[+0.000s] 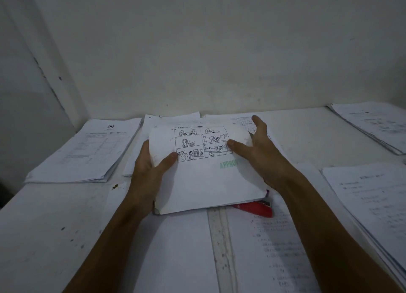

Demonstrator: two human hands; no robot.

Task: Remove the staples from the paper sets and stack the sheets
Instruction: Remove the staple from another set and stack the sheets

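A thick paper set [204, 178] with comic panels and a green stamp on its top sheet is lifted above the white table [55, 215]. My left hand [149, 167] grips its left edge, thumb on top and fingers underneath. My right hand [257, 147] is at the right edge, thumb pressing the top sheet and fingers spread beyond the edge. A red staple remover [257, 208] lies on the table under the set's near right corner, partly hidden.
A paper stack [87, 152] lies at the left, another [373, 125] at the far right, a third [377, 207] at the near right. More sheets [175, 248] and a clear ruler [222, 244] lie below my arms. The wall rises right behind the table.
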